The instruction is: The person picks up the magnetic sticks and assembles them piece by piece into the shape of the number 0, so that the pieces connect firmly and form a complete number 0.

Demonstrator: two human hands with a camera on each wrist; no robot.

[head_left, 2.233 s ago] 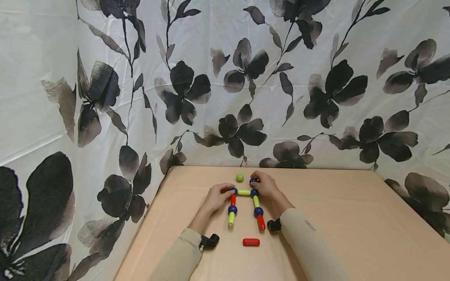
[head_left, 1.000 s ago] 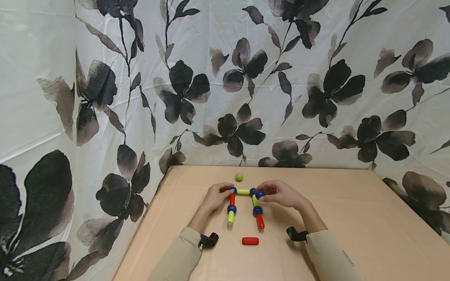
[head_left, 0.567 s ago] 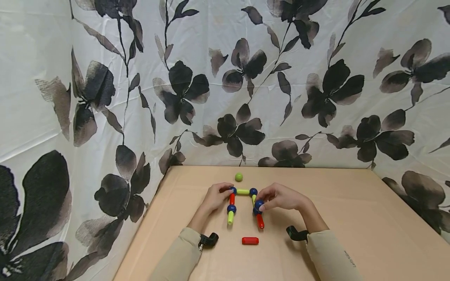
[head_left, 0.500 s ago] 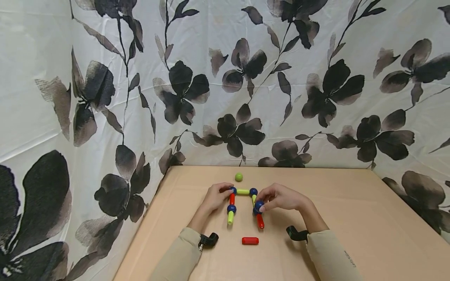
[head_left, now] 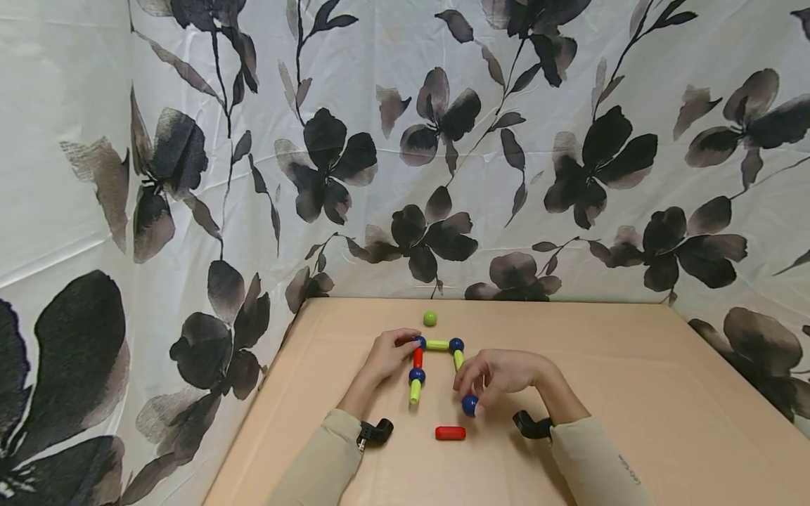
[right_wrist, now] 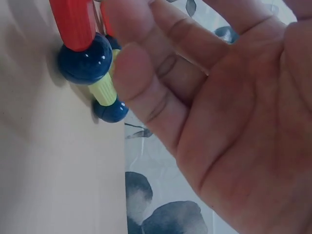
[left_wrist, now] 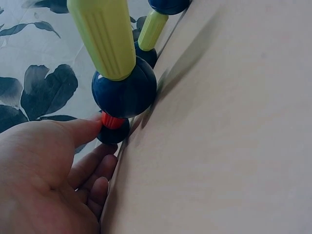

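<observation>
A U-shaped chain of magnetic rods and blue balls lies on the table. My left hand (head_left: pixel 384 357) pinches the blue ball (left_wrist: pixel 116 134) at its far left corner, where a red rod (head_left: pixel 418 358) joins a yellow-green crossbar (head_left: pixel 437 345). Down the left side follow another blue ball (left_wrist: pixel 124 88) and a yellow-green rod (left_wrist: pixel 103 41). My right hand (head_left: pixel 511 372) holds a loose blue ball (head_left: pixel 469 405) at the near end of the right side's red rod (right_wrist: pixel 75 24). In the head view, my right fingers cover most of that rod and the middle ball (right_wrist: pixel 85 61).
A single red rod (head_left: pixel 451 433) lies nearer, between the forearms. Beyond the crossbar sits a green ball (head_left: pixel 430 318). A flowered cloth (head_left: pixel 405 176) hangs behind the far edge of the tan table (head_left: pixel 601 365).
My right hand has brought its blue ball from beyond the crossbar down along the right side to the near end of the red rod. My left hand keeps its place on the corner ball.
</observation>
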